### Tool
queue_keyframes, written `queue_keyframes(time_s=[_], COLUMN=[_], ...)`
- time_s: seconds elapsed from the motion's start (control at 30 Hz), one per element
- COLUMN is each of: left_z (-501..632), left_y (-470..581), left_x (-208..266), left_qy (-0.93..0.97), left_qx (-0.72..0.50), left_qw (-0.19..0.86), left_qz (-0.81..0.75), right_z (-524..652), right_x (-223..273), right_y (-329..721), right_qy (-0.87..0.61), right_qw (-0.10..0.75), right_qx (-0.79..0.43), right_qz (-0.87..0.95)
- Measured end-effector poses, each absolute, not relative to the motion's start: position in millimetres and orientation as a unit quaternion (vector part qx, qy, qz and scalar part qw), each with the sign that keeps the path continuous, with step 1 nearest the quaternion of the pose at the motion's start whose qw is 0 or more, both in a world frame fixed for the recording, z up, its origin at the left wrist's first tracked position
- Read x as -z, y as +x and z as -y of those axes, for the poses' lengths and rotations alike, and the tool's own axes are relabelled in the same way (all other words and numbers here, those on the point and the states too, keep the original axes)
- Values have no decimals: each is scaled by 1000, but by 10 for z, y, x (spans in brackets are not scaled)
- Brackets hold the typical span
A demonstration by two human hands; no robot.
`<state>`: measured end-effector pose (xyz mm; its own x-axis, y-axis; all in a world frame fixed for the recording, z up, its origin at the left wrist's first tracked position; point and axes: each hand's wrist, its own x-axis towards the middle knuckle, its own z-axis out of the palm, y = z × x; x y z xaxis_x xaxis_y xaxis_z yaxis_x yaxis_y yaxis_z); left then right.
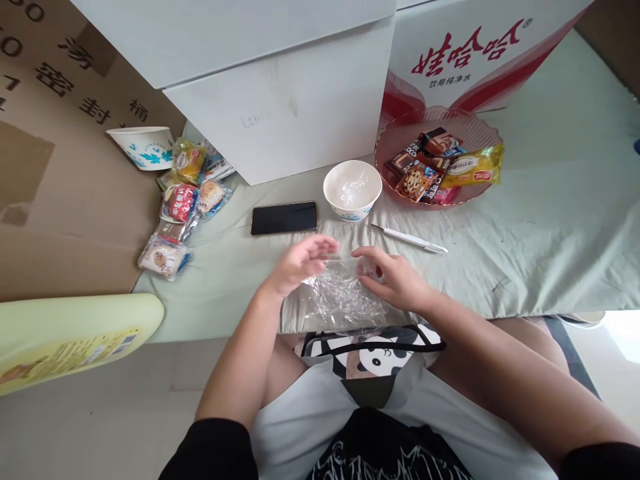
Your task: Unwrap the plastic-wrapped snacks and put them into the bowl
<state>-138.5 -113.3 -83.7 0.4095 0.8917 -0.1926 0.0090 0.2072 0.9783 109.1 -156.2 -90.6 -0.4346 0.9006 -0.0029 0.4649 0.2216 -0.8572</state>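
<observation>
Crumpled clear plastic film (345, 297) lies near the front edge of the cloth-covered table, below and between my hands. My left hand (303, 263) hovers at its upper left, fingers loosely curved and apart, with nothing seen in them. My right hand (395, 277) is at the film's right side, thumb and fingers curled around a clear bunched part with a small red spot; its exact shape is hard to make out. Just beyond the hands stands a white paper bowl (353, 190) with clear plastic inside. A white pen (415, 240) lies beyond my right hand.
A black phone (284, 218) lies left of the bowl. A pink clear basket (400, 133) holds several wrapped snacks. More wrapped snacks (180, 203) and a tipped paper bowl (145, 148) are at the left. White boxes (300, 100) and a brown carton (75, 200) stand behind and left.
</observation>
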Motion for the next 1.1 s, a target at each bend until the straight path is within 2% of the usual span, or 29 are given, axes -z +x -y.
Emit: queue_keyframes(time_s=[0.1, 0.23, 0.33, 0.43, 0.53, 0.67, 0.8, 0.87, 1.0, 1.1], left_z=[1202, 1205, 1179, 1168, 1179, 1218, 1246, 1243, 1214, 1186], left_y=[-1287, -1272, -1344, -1387, -1357, -1304, -1338, -1362, -1376, -1380], left_x=[853, 848, 799, 761, 767, 815, 821, 803, 773, 770], left_qy=[560, 518, 512, 459, 379, 371, 406, 410, 389, 401], left_qx=[-239, -284, -297, -364, -421, -280, -182, -207, -331, -390], left_qw=[647, 633, 634, 650, 705, 799, 787, 771, 748, 721], left_qz=[-460, -500, -498, -484, -427, -382, -427, -441, -423, -409], right_z=[1546, 1507, 1489, 1486, 1490, 1491, 1491, 1491, 1478, 1460], right_x=[886, 873, 884, 902, 916, 916, 907, 901, 867, 837], right_y=[1088, 1085, 1076, 1072, 1077, 1080, 1056, 1043, 1063, 1113], right_qy=[-469, -459, -446, -451, -454, -461, -442, -420, -403, -423], right_qw=[323, 400, 353, 277, 287, 329, 366, 385, 396, 399], right_qx=[-461, -570, -618, -593, -579, -585, -636, -660, -687, -660], right_qz=[681, 552, 543, 607, 613, 581, 516, 489, 457, 476])
